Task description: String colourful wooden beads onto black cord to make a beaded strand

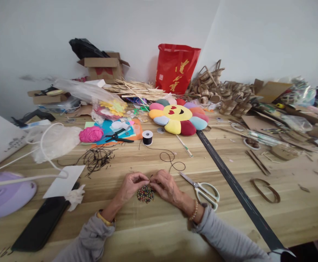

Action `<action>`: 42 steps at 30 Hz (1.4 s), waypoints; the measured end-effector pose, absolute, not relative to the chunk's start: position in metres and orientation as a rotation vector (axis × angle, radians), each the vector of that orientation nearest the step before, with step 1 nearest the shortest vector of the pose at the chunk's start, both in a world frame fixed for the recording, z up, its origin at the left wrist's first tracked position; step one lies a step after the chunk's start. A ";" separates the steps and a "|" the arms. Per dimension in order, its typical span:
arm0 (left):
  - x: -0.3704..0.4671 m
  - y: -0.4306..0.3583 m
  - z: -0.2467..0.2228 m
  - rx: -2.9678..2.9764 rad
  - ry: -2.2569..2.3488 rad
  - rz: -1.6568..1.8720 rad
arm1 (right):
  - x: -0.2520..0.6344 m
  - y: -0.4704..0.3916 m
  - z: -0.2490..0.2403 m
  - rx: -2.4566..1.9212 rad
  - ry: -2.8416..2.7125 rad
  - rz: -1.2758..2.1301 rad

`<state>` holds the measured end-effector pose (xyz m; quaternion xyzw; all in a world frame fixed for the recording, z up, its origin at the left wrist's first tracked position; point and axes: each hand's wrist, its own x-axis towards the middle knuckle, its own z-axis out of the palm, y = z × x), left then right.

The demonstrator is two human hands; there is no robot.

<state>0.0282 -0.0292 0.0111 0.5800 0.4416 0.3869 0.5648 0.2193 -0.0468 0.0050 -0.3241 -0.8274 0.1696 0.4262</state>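
Just above a small pile of multicoloured beads point(145, 194), my two hands meet fingertip to fingertip. My left hand point(133, 185) is pinched closed, and what lies between its fingertips is too small to make out. My right hand point(165, 185) is also closed in a pinch, with a black cord point(175, 169) running up behind it. That cord loops across the table to a spool of black cord point(147, 138). A pair of scissors point(202, 189) with pale green handles lies right of my right hand, blades partly spread.
Left are a phone point(42, 223), white paper point(63, 181) and a tangle of black cords point(97, 158). A flower cushion point(179, 115) lies beyond the spool. A dark strip point(235, 189) crosses the table at the right. Pliers point(117, 137) and pink yarn point(91, 134) sit behind.
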 end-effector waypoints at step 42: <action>0.034 -0.035 0.020 1.560 1.114 0.940 | 0.224 -0.042 0.009 -0.817 -2.054 0.516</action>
